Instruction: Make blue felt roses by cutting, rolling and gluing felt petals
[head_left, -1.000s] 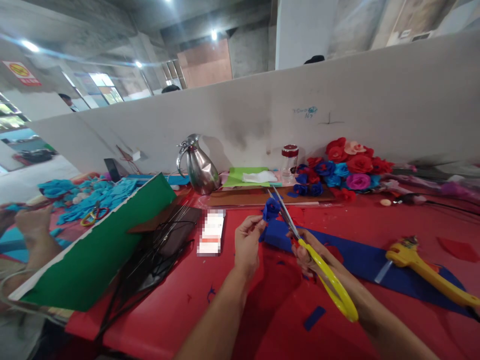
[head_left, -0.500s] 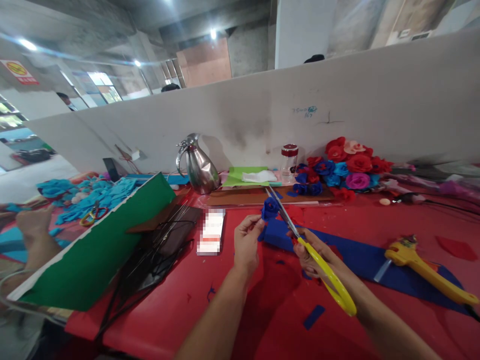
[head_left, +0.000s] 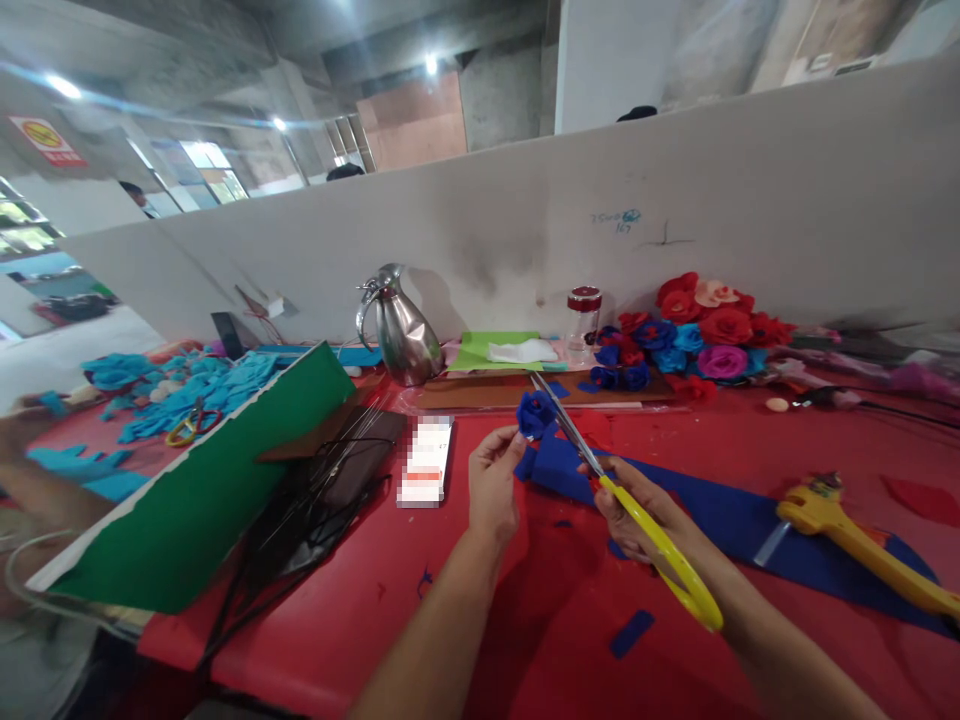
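deep-blue ruffled paper-like flower, one: pinched low between thumb and fingers of the left grip, standing just above the fingertips. yellow-handled steel scissors, one pair: right grip closed round the handles; blades slightly parted, alongside the flower's right side, contact cannot be told. long deep-blue flat sheet, one: passing behind the right grip. yellow glue gun, one: lying across the sheet, well right of the right grip. silver metal jug, one. clear red-lidded jar, one. flat white-screened phone, one: near the left grip, narrow gap between. red smooth surface: open room between the forearms, around one small blue scrap; front edge at lower left; tilted green board bounding the left, pale wall the back.
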